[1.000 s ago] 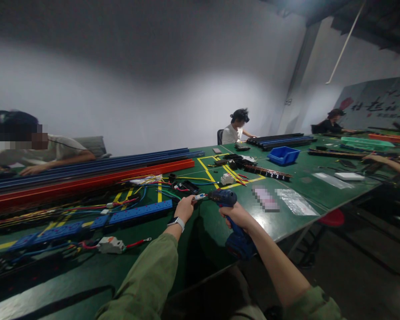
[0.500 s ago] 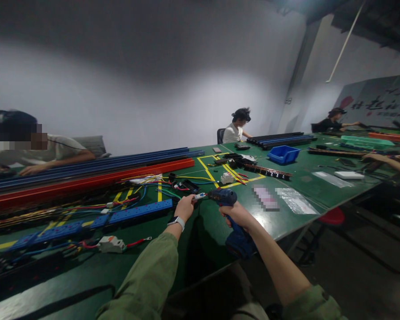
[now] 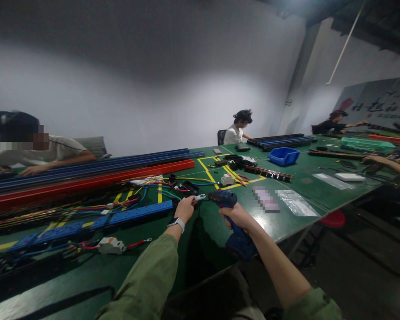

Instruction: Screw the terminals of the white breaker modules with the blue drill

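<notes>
My right hand (image 3: 237, 215) is closed around the grip of a blue cordless drill (image 3: 231, 222), whose nose points left. My left hand (image 3: 185, 208) is closed on a small white part (image 3: 200, 196) held right at the drill's tip, above the green table (image 3: 220, 231). A watch sits on my left wrist. Just left of that hand lies a long blue socket strip (image 3: 133, 213) with coloured wires around it.
Long red and blue rails (image 3: 86, 175) run along the table's far left. A white breaker with a red wire (image 3: 111, 244) lies near me. A blue bin (image 3: 283, 155), plastic bags (image 3: 295, 202) and black strips sit further right. Other people sit at the table's far side, and a red stool (image 3: 331, 218) stands below its edge.
Both hands hold their positions with the drill and the small part. The person at the far right has stretched an arm out.
</notes>
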A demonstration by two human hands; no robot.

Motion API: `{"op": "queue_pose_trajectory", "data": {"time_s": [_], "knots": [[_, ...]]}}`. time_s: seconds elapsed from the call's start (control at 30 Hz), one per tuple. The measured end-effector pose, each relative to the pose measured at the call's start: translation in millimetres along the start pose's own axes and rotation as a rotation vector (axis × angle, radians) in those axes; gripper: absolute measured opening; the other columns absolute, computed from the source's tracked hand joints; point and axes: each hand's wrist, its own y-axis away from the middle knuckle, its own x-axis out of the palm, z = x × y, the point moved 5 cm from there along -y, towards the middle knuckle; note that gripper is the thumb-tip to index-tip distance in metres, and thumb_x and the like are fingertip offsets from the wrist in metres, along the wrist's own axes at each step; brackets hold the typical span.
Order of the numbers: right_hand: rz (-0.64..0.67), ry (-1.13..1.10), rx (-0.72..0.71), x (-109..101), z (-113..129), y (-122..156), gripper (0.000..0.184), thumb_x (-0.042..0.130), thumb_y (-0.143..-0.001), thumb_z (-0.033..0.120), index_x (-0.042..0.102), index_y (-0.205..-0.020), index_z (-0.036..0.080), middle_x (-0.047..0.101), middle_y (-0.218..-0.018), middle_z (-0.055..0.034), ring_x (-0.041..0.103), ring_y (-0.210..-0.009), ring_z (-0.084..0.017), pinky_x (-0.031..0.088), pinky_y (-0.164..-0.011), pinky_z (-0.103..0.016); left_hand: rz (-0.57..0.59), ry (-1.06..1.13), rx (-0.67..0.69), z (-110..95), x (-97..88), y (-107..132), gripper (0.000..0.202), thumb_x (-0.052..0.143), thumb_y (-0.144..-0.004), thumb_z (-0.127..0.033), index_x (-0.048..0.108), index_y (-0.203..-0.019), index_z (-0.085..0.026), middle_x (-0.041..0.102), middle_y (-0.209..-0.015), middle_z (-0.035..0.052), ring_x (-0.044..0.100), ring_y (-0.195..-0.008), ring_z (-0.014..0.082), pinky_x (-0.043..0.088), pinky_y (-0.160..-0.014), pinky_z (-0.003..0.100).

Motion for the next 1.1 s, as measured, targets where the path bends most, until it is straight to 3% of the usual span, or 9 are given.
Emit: {"op": "queue_pose_trajectory", "data": {"time_s": [1.1], "knots": [[0.010, -0.004, 0.013, -0.2, 2.2, 3.2, 0.010, 0.058, -0.072, 0.020, 0.048, -0.069, 0.019, 0.045, -0.046, 0.0062, 0.046, -0.040, -0.009, 0.033, -0.040, -0.020, 0.010, -0.027, -0.039, -4.2, -4.4, 2.7, 0.030, 0.048, -0.097, -0.029, 0.066, -0.120, -0.026, 0.072, -0.104, 0.0095, 0.063, -0.099, 0.0209, 0.042, -0.087, 0.030]]}}
